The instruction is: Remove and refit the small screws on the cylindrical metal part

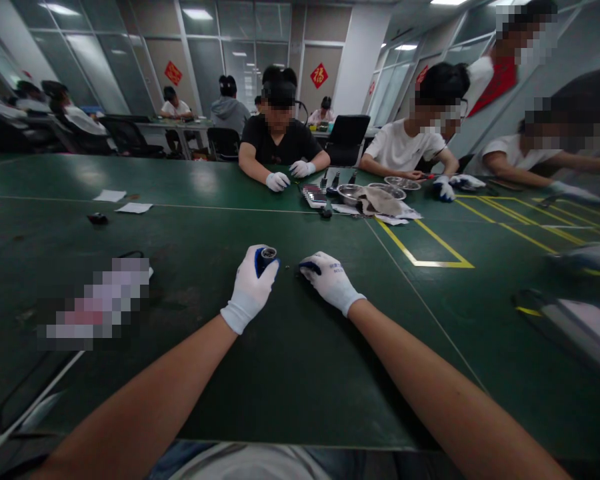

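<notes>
My left hand (250, 283), in a white glove with blue-coated fingers, is wrapped around a small dark cylindrical part (269, 255). The part stands upright, with a metallic ring and a hollow at its top. To the right, my right hand (327, 277), gloved the same way, rests low on the green table (290, 373). Its fingers are curled and pressed together at the tabletop; whatever they pinch, if anything, is hidden. A tiny loose piece (287, 267) lies between the two hands, too small to name.
At the left lies a blurred-out flat object (100, 300) with a cable. Metal bowls (350, 193), a cloth (380, 200) and dark upright parts (335, 179) stand across the table. Yellow tape (443, 264) marks the right side. Several co-workers (280, 143) sit opposite.
</notes>
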Demonstrator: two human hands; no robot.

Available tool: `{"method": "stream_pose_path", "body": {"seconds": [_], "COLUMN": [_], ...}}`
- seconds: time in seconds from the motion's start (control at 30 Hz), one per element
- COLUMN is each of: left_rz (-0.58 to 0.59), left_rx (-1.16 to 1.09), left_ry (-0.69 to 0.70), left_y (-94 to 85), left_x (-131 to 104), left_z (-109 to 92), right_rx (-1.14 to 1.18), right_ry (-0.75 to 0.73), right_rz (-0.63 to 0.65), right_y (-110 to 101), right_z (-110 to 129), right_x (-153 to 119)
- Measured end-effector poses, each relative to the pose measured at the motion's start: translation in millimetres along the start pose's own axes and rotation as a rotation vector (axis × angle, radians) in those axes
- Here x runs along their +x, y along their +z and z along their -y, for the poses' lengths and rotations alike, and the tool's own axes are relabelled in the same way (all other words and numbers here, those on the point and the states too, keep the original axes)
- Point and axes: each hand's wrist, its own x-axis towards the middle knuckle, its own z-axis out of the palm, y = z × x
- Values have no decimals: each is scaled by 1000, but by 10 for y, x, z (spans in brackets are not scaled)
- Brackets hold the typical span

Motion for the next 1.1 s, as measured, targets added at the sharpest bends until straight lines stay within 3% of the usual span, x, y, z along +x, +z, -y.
{"method": "stream_pose_path", "body": {"seconds": [0.13,0.27,0.5,0.73,0.83,1.1], "left_rz": [7,8,24,29,37,56], "left_rx": [13,7,3,-8,-4,-5], "left_ry": [-30,-56,-52,-47,-39,-63], "left_y": [-14,-17,-13,4,16,9], "left_x": [11,21,28,21,25,27], "left_z": [-8,-12,-24,-17,-17,-52], "right_rx": [310,420,180,58,-34,-188], "right_ry": [160,220,140,-135,-167,-152], "right_rz": [-63,-76,-79,99,109,133], "right_y": [-59,-113,-251,-438,-440,-293], "right_z": [-73,-105,-177,-47,-4,-51], "right_x": [8,12,-23,-551,-699,-591]}}
